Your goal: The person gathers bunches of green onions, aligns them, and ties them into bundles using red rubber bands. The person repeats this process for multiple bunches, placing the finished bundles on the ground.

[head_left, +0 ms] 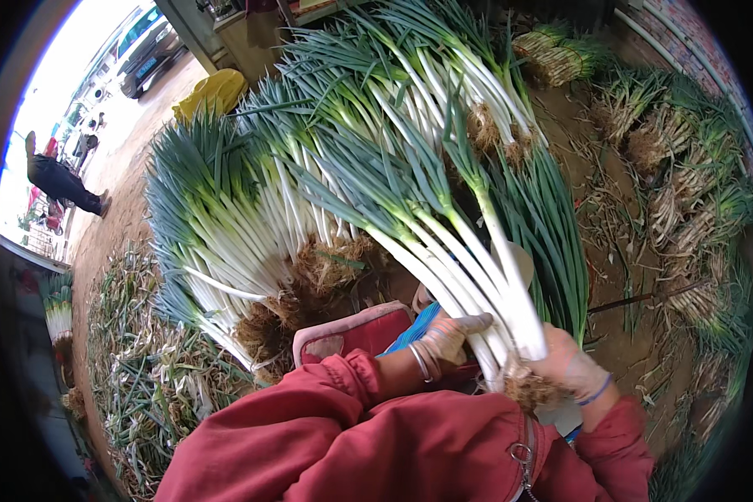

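Observation:
Several long green onions (442, 267) are gathered in both my hands, their leaves pointing away from me. My left hand (447, 339), in a thin glove, is wrapped around the white stems from the left. Lower on the right, my right hand (565, 361), also gloved, grips the same stems close to the root end. The hairy brown roots (527, 384) hang near my jacket. Beyond my hands lies a large heap of green onions (238, 232), with roots towards me. A further set of green leaves (549, 232) lies just right of the held stems.
A pile of trimmed leaves and peelings (157, 376) covers the ground at left. Tied onion bundles (671, 207) line the right wall. A yellow sack (213, 94) lies behind the heap. Outside are a person (63, 179) and a parked vehicle (147, 53).

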`<state>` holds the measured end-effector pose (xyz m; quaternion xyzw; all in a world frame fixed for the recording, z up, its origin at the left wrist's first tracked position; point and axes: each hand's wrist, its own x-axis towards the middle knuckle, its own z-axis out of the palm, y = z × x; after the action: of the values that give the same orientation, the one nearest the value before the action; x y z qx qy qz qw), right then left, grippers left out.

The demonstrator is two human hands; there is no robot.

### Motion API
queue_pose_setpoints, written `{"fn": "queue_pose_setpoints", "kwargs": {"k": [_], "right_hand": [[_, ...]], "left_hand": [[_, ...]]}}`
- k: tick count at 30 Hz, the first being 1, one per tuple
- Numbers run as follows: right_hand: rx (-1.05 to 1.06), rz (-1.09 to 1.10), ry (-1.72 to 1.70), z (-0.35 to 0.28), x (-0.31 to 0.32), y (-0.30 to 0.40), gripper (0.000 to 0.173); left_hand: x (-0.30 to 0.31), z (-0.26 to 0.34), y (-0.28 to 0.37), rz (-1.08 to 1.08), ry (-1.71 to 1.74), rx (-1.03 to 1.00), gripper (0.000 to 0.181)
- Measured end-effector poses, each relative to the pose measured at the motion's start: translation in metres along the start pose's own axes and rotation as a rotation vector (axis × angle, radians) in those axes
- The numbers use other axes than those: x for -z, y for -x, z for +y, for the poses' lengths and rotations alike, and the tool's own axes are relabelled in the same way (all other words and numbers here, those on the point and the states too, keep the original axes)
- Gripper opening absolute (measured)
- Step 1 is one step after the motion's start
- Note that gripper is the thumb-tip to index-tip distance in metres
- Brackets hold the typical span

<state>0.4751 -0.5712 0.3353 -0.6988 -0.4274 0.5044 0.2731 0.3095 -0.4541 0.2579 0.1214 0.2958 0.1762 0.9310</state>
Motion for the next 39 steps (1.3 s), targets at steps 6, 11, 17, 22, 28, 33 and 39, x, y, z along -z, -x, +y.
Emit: {"fn": "queue_pose_setpoints", "kwargs": {"k": [6,11,17,22,28,33,39], "right_hand": [[-0.229,-0.078,-0.398,0.004,0.044,0.069,0.059],[-0.262,-0.002,-0.335,0.026,0.034,0.088,0.061],[-0.183,0.208,0.413,0.036,0.020,0.091,0.057],[-0.099,0.122,0.355,0.046,-0.004,0.075,0.052],[-0.182,0.073,-0.374,0.116,0.022,0.097,0.065],[-0.008,0.600,-1.195,0.152,-0.051,0.131,0.046],[-0.311,1.219,-1.045,0.126,-0.070,0.104,0.044]], "left_hand": [[-0.020,-0.045,0.002,-0.063,-0.092,0.271,0.042],[-0.008,-0.075,-0.009,-0.237,0.015,0.403,0.038],[0.003,-0.074,-0.010,-0.347,0.069,0.631,0.038],[0.013,-0.064,-0.008,-0.348,-0.002,0.660,0.041],[-0.019,-0.072,-0.015,-0.079,-0.138,0.696,0.031],[-0.012,-0.083,-0.024,-0.017,-0.208,0.602,0.031],[0.004,-0.086,-0.042,-0.124,-0.345,0.717,0.030]]}}
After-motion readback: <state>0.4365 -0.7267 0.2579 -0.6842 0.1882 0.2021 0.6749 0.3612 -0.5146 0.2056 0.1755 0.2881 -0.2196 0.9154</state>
